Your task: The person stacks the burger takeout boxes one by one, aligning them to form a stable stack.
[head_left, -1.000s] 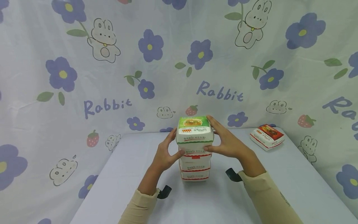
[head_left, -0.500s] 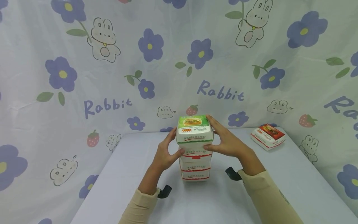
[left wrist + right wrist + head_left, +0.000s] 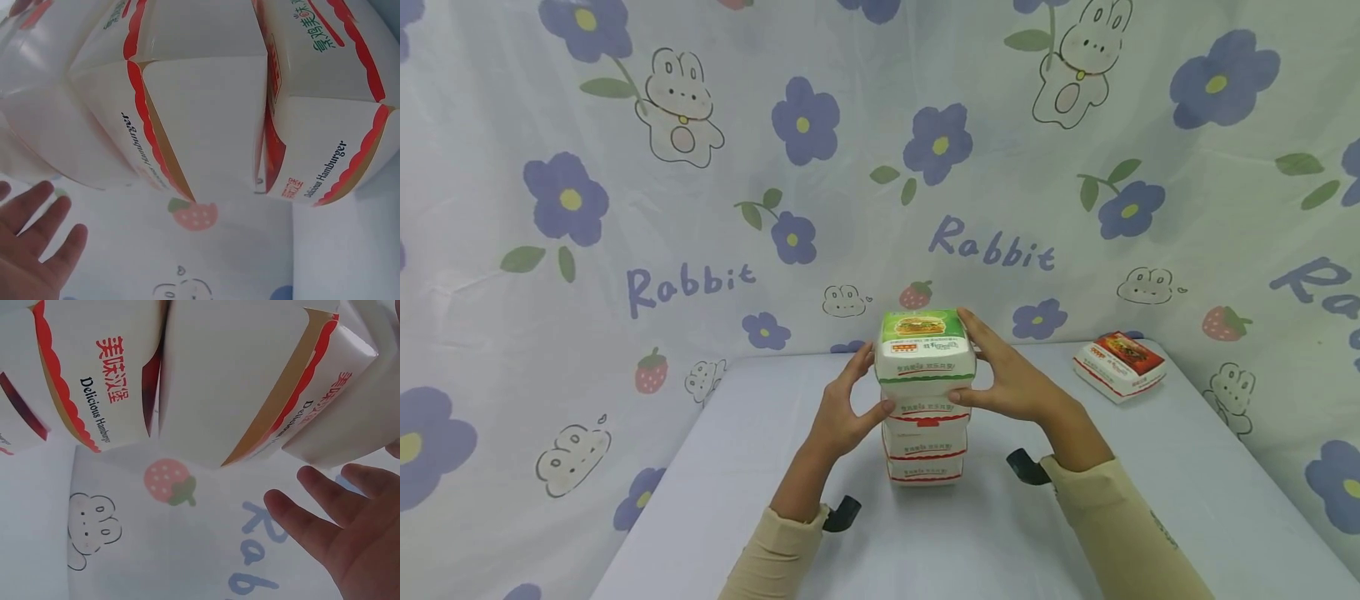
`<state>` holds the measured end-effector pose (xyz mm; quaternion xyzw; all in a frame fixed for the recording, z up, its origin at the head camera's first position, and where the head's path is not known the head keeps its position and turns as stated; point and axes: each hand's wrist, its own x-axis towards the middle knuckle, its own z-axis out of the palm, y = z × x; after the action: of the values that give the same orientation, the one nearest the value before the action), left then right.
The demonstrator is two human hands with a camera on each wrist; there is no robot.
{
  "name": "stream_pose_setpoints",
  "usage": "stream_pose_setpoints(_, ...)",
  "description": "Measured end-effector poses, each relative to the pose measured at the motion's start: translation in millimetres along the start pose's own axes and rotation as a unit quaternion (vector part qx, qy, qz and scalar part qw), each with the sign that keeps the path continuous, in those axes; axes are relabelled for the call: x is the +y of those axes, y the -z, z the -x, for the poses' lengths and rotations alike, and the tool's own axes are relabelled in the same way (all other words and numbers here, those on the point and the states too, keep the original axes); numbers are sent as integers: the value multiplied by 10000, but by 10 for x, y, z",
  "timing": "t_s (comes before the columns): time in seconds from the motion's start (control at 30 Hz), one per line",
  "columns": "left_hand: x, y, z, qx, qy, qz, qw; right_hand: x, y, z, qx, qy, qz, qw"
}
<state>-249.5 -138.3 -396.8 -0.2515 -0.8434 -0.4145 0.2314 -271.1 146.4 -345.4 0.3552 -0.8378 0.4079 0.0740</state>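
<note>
A green-topped burger box (image 3: 925, 358) sits uppermost on an upright stack of white burger boxes (image 3: 927, 446) with red trim. My left hand (image 3: 838, 414) grips its left side, with the thumb low at the front and the index finger toward the back. On the opposite side my right hand (image 3: 1017, 385) grips it too, thumb in front and index finger at the far right corner. In the wrist views the other fingers of the left hand (image 3: 40, 237) and right hand (image 3: 356, 525) spread out beside the stack. The box's back is hidden.
Another burger box (image 3: 1120, 367) with a red top lies angled at the table's far right. A white table (image 3: 760, 433) carries everything. Behind it hangs a curtain (image 3: 865, 192) printed with rabbits and flowers. Dark wrist mounts (image 3: 842, 514) stick out near both cuffs.
The green-topped box has shifted very slightly to the right between the hands. Otherwise the hands, the stack and the red-topped box look the same.
</note>
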Motion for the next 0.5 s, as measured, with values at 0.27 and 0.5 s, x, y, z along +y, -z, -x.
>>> stream_pose_setpoints(0.27, -11, -2, -10, 10, -74, 18, 10000, 0, 11, 10, -7, -123, 2, 9999)
stream_pose_setpoints(0.5, 8, -5, -2, 1, -10, 50, 10000, -6, 15, 24, -24, -152, -75, 9999)
